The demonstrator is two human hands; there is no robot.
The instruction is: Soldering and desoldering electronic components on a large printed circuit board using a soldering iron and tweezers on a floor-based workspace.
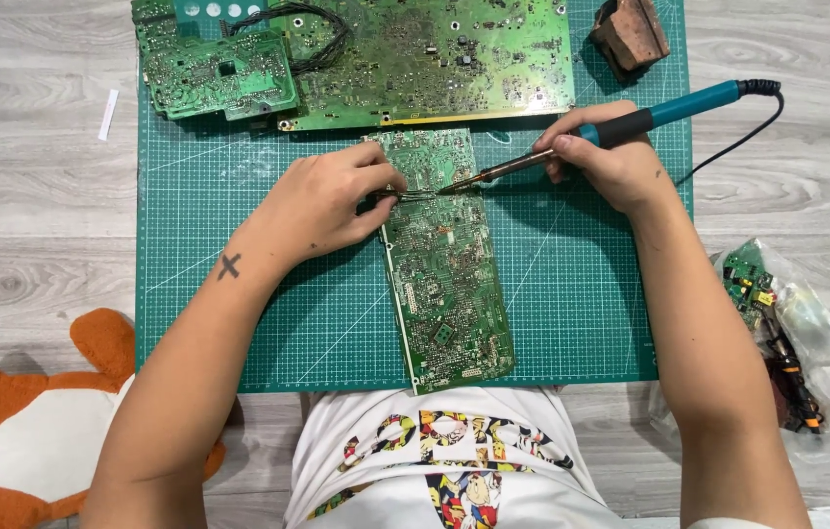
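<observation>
A long green circuit board (446, 284) lies lengthwise on a green cutting mat (572, 294). My left hand (322, 201) rests at the board's left edge and pinches metal tweezers (405, 195) whose tips reach onto the board. My right hand (603, 152) grips a soldering iron (631, 122) with a teal and black handle. Its metal tip (454, 186) touches the board close to the tweezer tips.
A large green circuit board (435, 59) and a smaller one (219, 73) lie at the mat's far edge. A brown block (631, 34) sits at the far right corner. A clear bag of parts (787, 333) lies right of the mat, an orange and white cushion (33, 431) at lower left.
</observation>
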